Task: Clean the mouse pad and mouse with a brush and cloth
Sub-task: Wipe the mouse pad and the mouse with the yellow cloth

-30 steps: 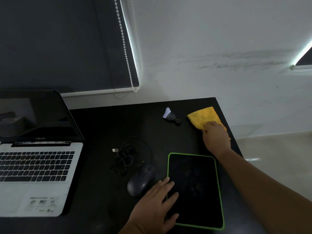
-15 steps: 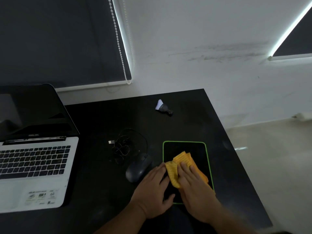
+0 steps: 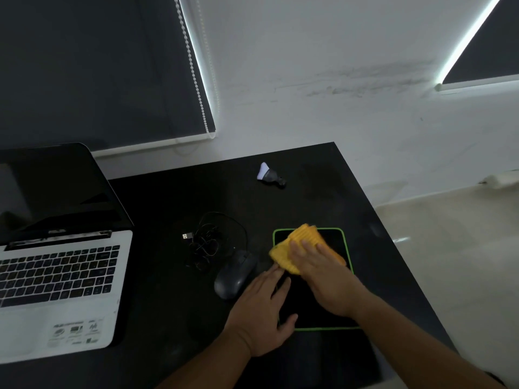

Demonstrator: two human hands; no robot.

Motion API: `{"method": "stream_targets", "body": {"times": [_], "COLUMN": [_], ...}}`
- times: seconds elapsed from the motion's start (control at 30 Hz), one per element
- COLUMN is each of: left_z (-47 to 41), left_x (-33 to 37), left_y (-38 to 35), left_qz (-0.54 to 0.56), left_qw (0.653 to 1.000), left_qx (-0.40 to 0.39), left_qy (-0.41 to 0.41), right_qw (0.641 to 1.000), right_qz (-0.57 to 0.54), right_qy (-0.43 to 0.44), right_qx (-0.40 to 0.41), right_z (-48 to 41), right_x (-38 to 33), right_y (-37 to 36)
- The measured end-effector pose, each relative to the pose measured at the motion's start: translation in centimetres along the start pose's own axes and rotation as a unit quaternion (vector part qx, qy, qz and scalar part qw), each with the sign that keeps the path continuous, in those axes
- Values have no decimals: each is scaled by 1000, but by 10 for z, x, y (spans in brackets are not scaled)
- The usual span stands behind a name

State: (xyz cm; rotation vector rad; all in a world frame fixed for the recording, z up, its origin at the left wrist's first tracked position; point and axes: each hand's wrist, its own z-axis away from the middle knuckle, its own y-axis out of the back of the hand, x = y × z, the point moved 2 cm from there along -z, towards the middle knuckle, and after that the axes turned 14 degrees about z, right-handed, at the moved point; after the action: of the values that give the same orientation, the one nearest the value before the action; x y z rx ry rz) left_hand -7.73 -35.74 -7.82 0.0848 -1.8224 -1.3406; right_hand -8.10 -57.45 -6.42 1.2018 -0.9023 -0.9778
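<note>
A black mouse pad [image 3: 335, 240] with a green edge lies on the dark desk. My right hand [image 3: 323, 279] presses a yellow cloth [image 3: 295, 248] flat onto the pad's far left part. Flat on the pad's near left edge rests my left hand [image 3: 264, 313], fingers spread, holding nothing. A black wired mouse [image 3: 234, 276] sits just left of the pad, its tangled cable [image 3: 207, 240] behind it. A small brush [image 3: 269, 175] with white bristles and a dark handle lies farther back on the desk.
An open laptop [image 3: 56, 276] with a white body occupies the desk's left side. The black desk [image 3: 323, 186] ends at the right, with pale floor beyond. A wall and dark blinds stand behind it.
My right hand took the yellow cloth from the desk's far right corner onto the pad, then slid it toward the pad's far end. My left hand stayed on the pad's left edge.
</note>
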Motion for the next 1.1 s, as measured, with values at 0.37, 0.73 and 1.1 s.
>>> {"method": "stream_targets", "body": {"times": [0.37,0.73,1.1], "left_z": [-1,1,2], "left_x": [0,3,3], "left_y": [-2,4,3], "left_qz": [-5,33,11], "left_qw": [1000,997,1000], "left_qx": [-16,-14,4], "left_qy": [5,62,14], "right_qw": [993,991,998], "right_qz": [-32,-18,-29], "right_qy": [-117,-132,-53], "right_qx": [-6,-10,4], "right_z": [57,-25,76], "right_x": [-61,-22,-25], "right_y": [-4,10,-5]}}
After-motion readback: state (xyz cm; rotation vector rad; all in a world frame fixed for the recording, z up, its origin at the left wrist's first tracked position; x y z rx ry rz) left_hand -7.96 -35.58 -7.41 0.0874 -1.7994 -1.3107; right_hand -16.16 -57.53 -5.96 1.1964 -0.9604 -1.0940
